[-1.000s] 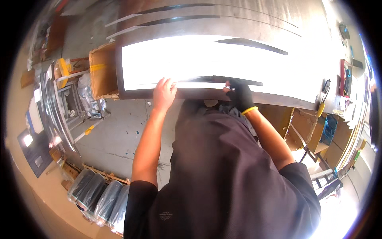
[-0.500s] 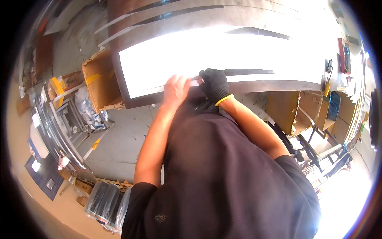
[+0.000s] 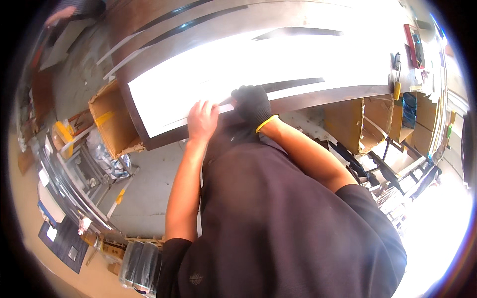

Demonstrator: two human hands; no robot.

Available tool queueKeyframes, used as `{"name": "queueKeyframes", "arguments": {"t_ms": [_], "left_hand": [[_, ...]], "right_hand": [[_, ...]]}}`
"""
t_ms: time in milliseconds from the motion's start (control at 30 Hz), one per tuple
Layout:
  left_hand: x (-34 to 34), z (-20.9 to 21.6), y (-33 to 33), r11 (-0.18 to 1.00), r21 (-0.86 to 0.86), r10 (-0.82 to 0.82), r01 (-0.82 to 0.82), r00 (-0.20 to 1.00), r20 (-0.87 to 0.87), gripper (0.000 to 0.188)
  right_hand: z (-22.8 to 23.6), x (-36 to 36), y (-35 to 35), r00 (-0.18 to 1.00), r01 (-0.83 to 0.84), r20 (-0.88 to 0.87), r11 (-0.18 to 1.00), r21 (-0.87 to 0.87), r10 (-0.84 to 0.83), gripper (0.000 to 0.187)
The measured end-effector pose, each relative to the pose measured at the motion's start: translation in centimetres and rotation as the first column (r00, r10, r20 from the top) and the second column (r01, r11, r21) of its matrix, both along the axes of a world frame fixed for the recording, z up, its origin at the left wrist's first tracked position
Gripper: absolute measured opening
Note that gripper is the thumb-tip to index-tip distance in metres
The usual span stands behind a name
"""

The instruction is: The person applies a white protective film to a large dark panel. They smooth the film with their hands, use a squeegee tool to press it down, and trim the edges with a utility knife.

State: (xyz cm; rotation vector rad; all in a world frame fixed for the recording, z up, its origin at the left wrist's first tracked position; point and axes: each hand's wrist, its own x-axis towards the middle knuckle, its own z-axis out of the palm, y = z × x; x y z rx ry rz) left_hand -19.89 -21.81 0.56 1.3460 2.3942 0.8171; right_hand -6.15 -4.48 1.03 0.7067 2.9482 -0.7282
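Observation:
A long dark narrow strip [image 3: 294, 85] lies along the near side of a glaring white sheet [image 3: 166, 97] on the dark-edged table [image 3: 338, 97]. My right hand [image 3: 252, 106], in a black knit glove with a yellow cuff, is closed around the strip near its left part. Bare, my left hand [image 3: 202, 120] is just left of it at the near edge of the sheet. Its fingers are bent together where the strip's thin end seems to run in; glare blurs that spot. Another dark strip [image 3: 298, 33] lies farther back on the sheet.
Long strips [image 3: 194, 25] lie at the table's far left. An open cardboard box [image 3: 113, 124] stands by its left end, and more boxes [image 3: 370, 121] sit below at the right. A yellow-handled tool [image 3: 397, 89] lies at the right corner. Another person's sleeve [image 3: 84, 7] shows at top left.
The whole view has shifted, with the table now tilted more and lying farther left. Both hands keep their place along the near edge, close together. Another person's arm has come in at top left.

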Motion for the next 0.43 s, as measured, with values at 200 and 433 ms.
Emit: {"name": "queueKeyframes", "arguments": {"t_ms": [200, 433], "left_hand": [[0.8, 0.1, 0.1, 0.999, -0.03, 0.024, -0.025, 0.998, -0.051, 0.018], [1.4, -0.1, -0.2, 0.989, -0.135, 0.048, -0.058, 0.996, -0.073, 0.023]], "right_hand": [[1.8, 5.2, 6.9, 0.997, -0.027, -0.07, 0.999, 0.03, 0.029, 0.012], [2.2, 13.1, 17.6, 0.962, -0.073, 0.266, 0.996, 0.049, 0.058, 0.009]]}}
